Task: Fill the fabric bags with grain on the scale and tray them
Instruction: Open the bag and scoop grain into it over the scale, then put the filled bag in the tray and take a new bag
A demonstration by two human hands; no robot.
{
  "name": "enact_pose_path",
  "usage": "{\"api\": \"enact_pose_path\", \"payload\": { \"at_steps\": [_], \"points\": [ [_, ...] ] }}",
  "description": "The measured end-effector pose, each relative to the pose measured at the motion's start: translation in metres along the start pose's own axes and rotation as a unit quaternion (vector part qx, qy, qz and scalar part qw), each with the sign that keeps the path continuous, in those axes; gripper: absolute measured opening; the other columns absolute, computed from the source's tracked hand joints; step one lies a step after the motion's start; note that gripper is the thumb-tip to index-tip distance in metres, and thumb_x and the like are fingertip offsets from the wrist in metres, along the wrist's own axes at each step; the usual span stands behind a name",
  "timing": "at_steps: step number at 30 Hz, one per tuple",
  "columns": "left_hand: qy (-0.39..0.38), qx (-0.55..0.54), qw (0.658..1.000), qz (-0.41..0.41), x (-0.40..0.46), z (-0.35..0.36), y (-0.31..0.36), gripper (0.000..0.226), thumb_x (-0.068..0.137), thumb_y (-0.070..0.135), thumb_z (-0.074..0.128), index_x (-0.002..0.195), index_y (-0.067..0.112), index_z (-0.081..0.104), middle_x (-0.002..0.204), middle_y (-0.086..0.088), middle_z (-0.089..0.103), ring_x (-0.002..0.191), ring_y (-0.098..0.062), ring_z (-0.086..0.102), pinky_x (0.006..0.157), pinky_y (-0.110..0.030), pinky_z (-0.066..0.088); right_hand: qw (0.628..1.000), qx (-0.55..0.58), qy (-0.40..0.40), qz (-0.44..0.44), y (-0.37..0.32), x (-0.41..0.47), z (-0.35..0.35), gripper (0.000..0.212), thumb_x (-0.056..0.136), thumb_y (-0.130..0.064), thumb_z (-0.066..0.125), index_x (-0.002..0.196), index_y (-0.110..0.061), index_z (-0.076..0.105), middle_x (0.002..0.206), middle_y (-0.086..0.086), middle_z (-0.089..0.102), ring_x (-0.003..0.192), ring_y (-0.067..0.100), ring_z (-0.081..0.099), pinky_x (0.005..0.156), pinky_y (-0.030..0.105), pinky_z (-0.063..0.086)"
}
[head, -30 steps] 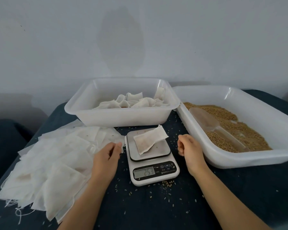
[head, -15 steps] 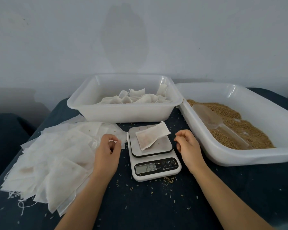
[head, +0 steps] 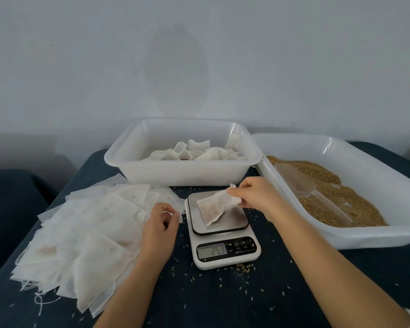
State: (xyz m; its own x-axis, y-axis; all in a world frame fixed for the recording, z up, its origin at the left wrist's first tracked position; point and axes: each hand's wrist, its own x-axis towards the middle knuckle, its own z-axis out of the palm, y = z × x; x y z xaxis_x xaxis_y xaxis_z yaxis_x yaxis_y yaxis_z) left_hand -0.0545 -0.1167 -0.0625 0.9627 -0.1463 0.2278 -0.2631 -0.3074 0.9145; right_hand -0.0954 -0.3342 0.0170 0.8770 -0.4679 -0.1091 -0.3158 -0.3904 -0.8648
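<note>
A filled white fabric bag (head: 212, 208) lies on the platform of the small white scale (head: 225, 250). My right hand (head: 251, 194) pinches the bag's open top end at the scale's far right corner. My left hand (head: 160, 224) hovers with loosely curled fingers just left of the scale and holds nothing. A heap of empty fabric bags (head: 85, 230) spreads over the table on the left. The white tray (head: 175, 171) behind the scale holds several filled bags (head: 199, 151). The grain tray (head: 374, 176) on the right holds brown grain (head: 341, 192) and a clear scoop (head: 303, 188).
Loose grains (head: 243, 268) lie scattered on the dark table top in front of the scale. A pale wall rises close behind both trays. The table's left edge drops off beside the heap of empty bags.
My right hand has moved from beside the scale onto the bag and taken hold of its top end. My left hand has curled a little and stayed beside the scale.
</note>
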Motion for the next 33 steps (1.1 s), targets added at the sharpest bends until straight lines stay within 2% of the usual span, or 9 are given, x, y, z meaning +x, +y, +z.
{"api": "enact_pose_path", "payload": {
  "at_steps": [4,8,10,14,17,22,26,29,33],
  "points": [
    [-0.005,-0.002,1.000,0.004,-0.001,-0.002,0.004,0.017,0.091,0.022,0.055,0.082,0.034,0.047,0.051,0.005,0.046,0.046,-0.004,0.038,0.052,-0.027,0.038,0.999,0.019,-0.018,0.043,-0.010,0.004,0.004,0.029,0.080,-0.025,0.076,0.076,-0.013,0.050,0.089,0.008,0.058,0.089,0.025,0.064,0.075,0.035,0.060],
    [-0.019,0.038,0.998,0.048,0.004,-0.008,0.013,0.016,0.089,0.023,0.058,0.084,0.034,0.049,0.059,0.009,0.055,0.053,-0.003,0.047,0.053,-0.020,0.039,0.989,-0.141,-0.032,0.014,-0.023,0.006,0.006,0.025,0.083,-0.012,0.067,0.072,-0.014,0.045,0.083,0.007,0.049,0.075,0.019,0.055,0.075,0.038,0.057],
    [-0.019,0.098,0.991,0.090,0.010,-0.015,0.017,0.015,0.087,0.023,0.061,0.088,0.034,0.050,0.067,0.011,0.057,0.065,-0.001,0.051,0.059,-0.017,0.039,0.985,-0.166,-0.035,-0.018,-0.034,0.011,0.005,0.021,0.083,-0.005,0.064,0.076,-0.016,0.047,0.084,0.000,0.051,0.077,0.015,0.055,0.072,0.032,0.057],
    [-0.047,0.331,0.927,0.170,0.024,-0.030,0.013,0.030,0.086,0.034,0.060,0.115,0.026,0.056,0.114,0.011,0.054,0.105,-0.011,0.047,0.084,-0.023,0.039,0.969,-0.204,-0.063,-0.123,-0.073,0.020,-0.007,0.023,0.083,-0.006,0.064,0.074,-0.025,0.056,0.080,-0.011,0.054,0.076,0.006,0.053,0.069,0.020,0.048],
    [-0.095,0.448,0.879,0.131,0.030,-0.038,0.005,0.042,0.087,0.047,0.052,0.126,0.031,0.048,0.131,0.013,0.041,0.120,-0.012,0.038,0.095,-0.023,0.035,0.953,-0.257,-0.060,-0.147,-0.105,0.038,-0.022,0.029,0.087,-0.002,0.056,0.073,-0.025,0.065,0.083,-0.015,0.060,0.075,0.002,0.054,0.060,0.015,0.040],
    [-0.119,0.446,0.877,0.131,0.034,-0.042,0.001,0.028,0.089,0.042,0.051,0.116,0.033,0.055,0.121,0.019,0.044,0.112,-0.006,0.038,0.090,-0.017,0.036,0.928,-0.339,0.019,-0.150,-0.136,0.075,-0.039,0.042,0.091,0.004,0.041,0.106,-0.019,0.073,0.120,-0.002,0.066,0.109,0.020,0.059,0.087,0.024,0.045],
    [-0.145,0.434,0.879,0.137,0.046,-0.045,0.005,0.018,0.091,0.031,0.048,0.107,0.032,0.056,0.113,0.018,0.046,0.100,-0.002,0.038,0.082,-0.015,0.040,0.922,-0.359,0.052,-0.137,-0.136,0.109,-0.043,0.045,0.089,0.003,0.037,0.118,-0.014,0.067,0.131,0.005,0.058,0.122,0.024,0.050,0.101,0.034,0.044],
    [-0.171,0.430,0.878,0.127,0.054,-0.048,0.010,0.023,0.090,0.034,0.051,0.113,0.035,0.051,0.111,0.018,0.044,0.100,-0.003,0.037,0.083,-0.014,0.037,0.910,-0.397,0.044,-0.110,-0.131,0.136,-0.036,0.040,0.089,0.000,0.042,0.122,-0.008,0.062,0.129,0.009,0.058,0.117,0.027,0.054,0.098,0.035,0.047],
    [-0.240,0.450,0.853,0.109,0.061,-0.057,0.014,0.042,0.082,0.053,0.056,0.118,0.036,0.046,0.115,0.017,0.038,0.104,-0.005,0.035,0.088,-0.018,0.037,0.897,-0.417,0.038,-0.139,-0.116,0.161,-0.019,0.034,0.088,-0.006,0.050,0.121,-0.007,0.057,0.119,0.010,0.059,0.109,0.030,0.057,0.081,0.032,0.044]
  ]
}}
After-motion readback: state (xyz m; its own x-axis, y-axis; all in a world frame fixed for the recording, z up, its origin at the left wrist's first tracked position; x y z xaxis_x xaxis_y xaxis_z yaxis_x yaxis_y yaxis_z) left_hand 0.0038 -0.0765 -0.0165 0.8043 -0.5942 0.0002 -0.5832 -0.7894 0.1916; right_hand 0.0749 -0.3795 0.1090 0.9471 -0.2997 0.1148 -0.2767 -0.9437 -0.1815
